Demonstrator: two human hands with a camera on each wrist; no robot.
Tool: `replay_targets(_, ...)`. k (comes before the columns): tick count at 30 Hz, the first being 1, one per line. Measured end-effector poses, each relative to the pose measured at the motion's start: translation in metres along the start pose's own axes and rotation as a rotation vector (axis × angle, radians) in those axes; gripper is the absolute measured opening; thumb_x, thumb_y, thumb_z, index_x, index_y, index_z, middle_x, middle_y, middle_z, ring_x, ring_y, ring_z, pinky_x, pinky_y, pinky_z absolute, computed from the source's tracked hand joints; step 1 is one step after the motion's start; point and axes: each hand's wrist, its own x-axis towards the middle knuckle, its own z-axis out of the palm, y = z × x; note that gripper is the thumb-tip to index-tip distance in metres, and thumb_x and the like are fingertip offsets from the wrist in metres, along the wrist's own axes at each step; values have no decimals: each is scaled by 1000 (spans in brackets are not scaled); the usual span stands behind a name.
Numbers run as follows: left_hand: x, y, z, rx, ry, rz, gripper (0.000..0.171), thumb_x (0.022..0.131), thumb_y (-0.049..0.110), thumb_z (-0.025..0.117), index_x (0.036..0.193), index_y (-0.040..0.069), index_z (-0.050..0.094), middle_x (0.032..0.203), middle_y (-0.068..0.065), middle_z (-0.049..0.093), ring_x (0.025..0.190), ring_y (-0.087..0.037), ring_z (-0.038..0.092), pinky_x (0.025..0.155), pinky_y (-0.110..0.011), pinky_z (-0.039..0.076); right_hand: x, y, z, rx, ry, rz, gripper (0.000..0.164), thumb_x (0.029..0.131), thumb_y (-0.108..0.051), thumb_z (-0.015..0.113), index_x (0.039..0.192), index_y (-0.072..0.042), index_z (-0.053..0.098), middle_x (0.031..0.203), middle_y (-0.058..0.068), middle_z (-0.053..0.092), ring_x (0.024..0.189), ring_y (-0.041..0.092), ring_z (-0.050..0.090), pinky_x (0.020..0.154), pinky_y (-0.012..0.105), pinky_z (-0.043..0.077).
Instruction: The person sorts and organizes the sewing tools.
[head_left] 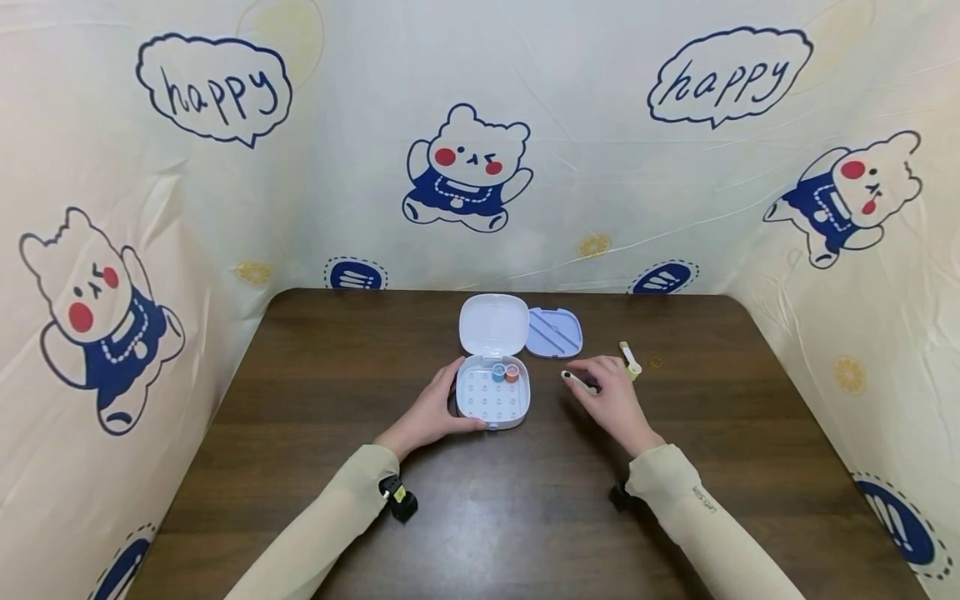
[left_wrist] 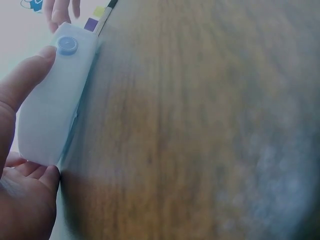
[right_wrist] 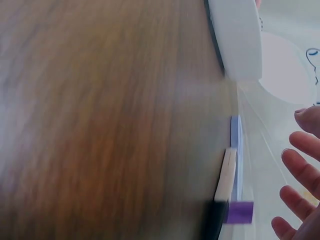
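A pale lavender plastic case (head_left: 492, 414) lies on the table with its lid (head_left: 493, 325) raised. Rows of short pegs line its inside, and a blue spool (head_left: 498, 372) and an orange spool (head_left: 512, 373) sit side by side near the hinge. My left hand (head_left: 431, 414) grips the case from its left, thumb at the front beside the round latch (left_wrist: 67, 45). To the right, my right hand (head_left: 609, 396) hovers with spread fingers, holding nothing. Below it lies a slim white-and-black item (right_wrist: 226, 175), partly hidden, beside a small purple block (right_wrist: 240, 212).
A lavender tray (head_left: 555, 333) with diagonal bars lies behind, right of the lid. Near my right hand are a white-and-yellow-green item (head_left: 630, 358) and a thin yellowish ring (head_left: 656, 362). A printed cloth surrounds the table's back and sides.
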Motion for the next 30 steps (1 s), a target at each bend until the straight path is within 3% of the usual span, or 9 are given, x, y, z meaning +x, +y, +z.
replay_targets(4, 0, 0, 0, -10, -3, -9, 124, 75, 43, 95, 167, 12, 17, 167, -15, 27, 152, -30, 32, 123, -51, 30, -3, 7, -6, -7, 24, -22, 25, 85, -7, 85, 108, 0, 77, 98, 17, 74, 97, 35, 60, 90, 49, 38)
replay_targets(13, 0, 0, 0, 13, -3, 0, 124, 75, 45, 94, 167, 12, 16, 167, -15, 27, 152, -31, 33, 122, -52, 30, -12, 16, -19, -30, 45, 27, 25, 86, -7, 84, 109, 0, 77, 102, 16, 74, 100, 39, 56, 84, 51, 38)
replay_targets(30, 3, 2, 0, 32, -14, 8, 136, 72, 48, 96, 168, 11, 7, 172, -15, 16, 156, -30, 23, 124, -51, 26, -20, 36, -28, -49, 49, 103, 27, 85, -8, 85, 109, -2, 77, 102, 18, 72, 103, 42, 53, 86, 53, 35)
